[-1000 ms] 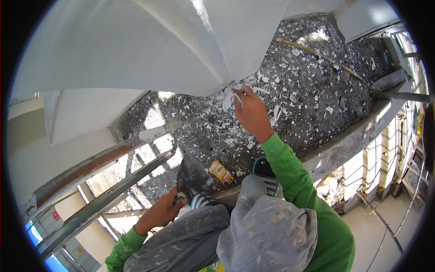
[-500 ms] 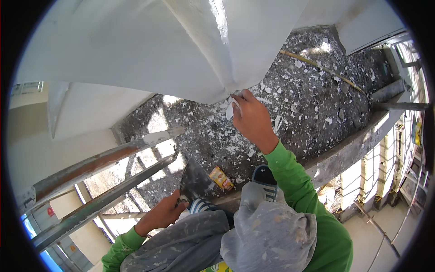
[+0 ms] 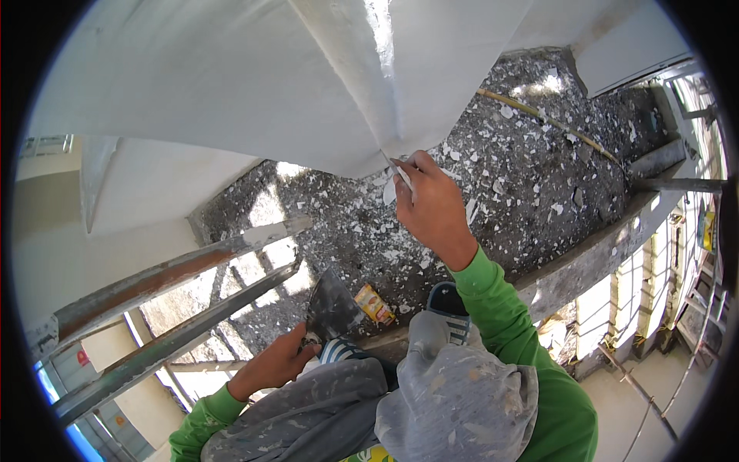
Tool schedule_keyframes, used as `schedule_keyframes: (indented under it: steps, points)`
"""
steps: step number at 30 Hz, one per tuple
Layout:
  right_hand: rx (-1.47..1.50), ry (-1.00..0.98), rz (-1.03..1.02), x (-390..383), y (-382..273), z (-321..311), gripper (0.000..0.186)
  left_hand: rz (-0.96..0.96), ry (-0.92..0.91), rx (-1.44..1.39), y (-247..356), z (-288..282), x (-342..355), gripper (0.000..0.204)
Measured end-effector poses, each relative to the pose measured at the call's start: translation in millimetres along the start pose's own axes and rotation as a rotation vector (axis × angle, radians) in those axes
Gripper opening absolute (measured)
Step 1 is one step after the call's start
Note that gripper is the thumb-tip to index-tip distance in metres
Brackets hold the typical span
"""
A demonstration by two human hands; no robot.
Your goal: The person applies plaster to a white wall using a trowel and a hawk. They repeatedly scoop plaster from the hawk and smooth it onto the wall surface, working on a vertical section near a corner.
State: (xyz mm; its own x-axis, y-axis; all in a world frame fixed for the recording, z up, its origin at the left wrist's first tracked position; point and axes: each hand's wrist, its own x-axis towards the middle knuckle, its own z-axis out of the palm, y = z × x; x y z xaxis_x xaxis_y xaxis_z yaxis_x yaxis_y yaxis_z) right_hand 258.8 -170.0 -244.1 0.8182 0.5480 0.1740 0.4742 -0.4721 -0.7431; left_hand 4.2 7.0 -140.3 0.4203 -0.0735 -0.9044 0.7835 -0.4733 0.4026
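My right hand (image 3: 435, 208) is closed in a pinch on a thin, white-smeared scraper blade (image 3: 403, 176). Its tip meets the lower end of the corner groove in the white wall (image 3: 308, 100). A pale flake lies just behind the fingers; whether it touches them I cannot tell. Down at the left, my left hand (image 3: 275, 360) grips a wide putty knife (image 3: 332, 306) with a dark, fan-shaped blade held low beside my foot. Its handle is mostly hidden in the fingers.
White chips litter the dark rough floor (image 3: 531, 177). A yellow packet (image 3: 375, 304) lies near my sandals (image 3: 449, 300). Metal bars (image 3: 177, 262) cross at the left. A bamboo stick (image 3: 550, 121) lies at the far right, above a concrete ledge (image 3: 593, 239).
My right hand has turned slightly, and the blade it pinches now shows, pointing up toward the wall corner. The left hand and its putty knife have hardly moved.
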Motion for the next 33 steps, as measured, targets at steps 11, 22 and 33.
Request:
schedule_keyframes:
  steps: [11,22,33]
  points:
    - [0.095,0.042,0.015,-15.6,-13.7,-19.8,0.028,-0.031,-0.014,-0.019,-16.4,3.8,-0.2,0.038]
    - [0.837,-0.52,0.023,-55.3,92.5,-90.3,0.021,0.072,0.027,0.02,-20.9,1.4,-3.8,0.035]
    - [0.981,-1.473,-0.003,-64.6,64.3,-46.2,0.034,0.122,0.043,0.052,-13.6,2.1,-4.5,0.038]
